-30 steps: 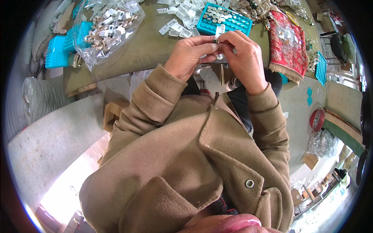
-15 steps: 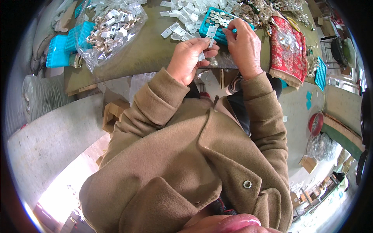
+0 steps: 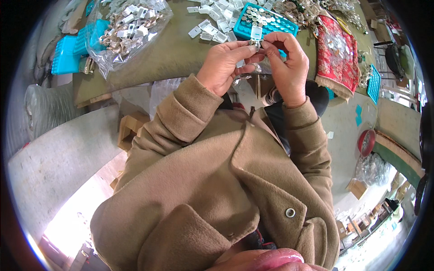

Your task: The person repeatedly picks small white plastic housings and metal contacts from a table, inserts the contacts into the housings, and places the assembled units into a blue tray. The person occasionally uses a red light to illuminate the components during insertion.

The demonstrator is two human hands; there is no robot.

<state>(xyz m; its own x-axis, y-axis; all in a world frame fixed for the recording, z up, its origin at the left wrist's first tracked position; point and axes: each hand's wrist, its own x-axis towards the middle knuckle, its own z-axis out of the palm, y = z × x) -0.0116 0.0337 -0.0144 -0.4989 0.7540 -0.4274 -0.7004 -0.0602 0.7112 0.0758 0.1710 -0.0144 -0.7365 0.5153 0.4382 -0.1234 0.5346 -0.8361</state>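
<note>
In the head view, the left hand (image 3: 233,61) holds a small translucent white plastic case with a hinged flap (image 3: 256,32) between thumb and forefinger, in a narrow pinch. The flap points away from the person, toward the tray. A second whitish piece (image 3: 240,63) shows lower, among the curled fingers of the same hand.

The right hand (image 3: 289,63) was over the tray half a second ago; now it is back beside the case, with its thumb and forefinger brought near together. If these two fingers have something small between them, I cannot tell. The change means that both hands are now occupied with the same piece, and the tray is left alone.

The case is in front of the near edge of the turquoise plastic tray with round pockets (image 3: 285,30), where silvery round discs (image 3: 257,19) sit mostly at the left part. To the left of this tray, loose white plastic cases (image 3: 210,30) lie scattered on the olive-green table top (image 3: 172,56). Farther left is a clear plastic bag (image 3: 110,67); on the right, a red flowered cloth (image 3: 333,77) hangs over the table edge.
</note>
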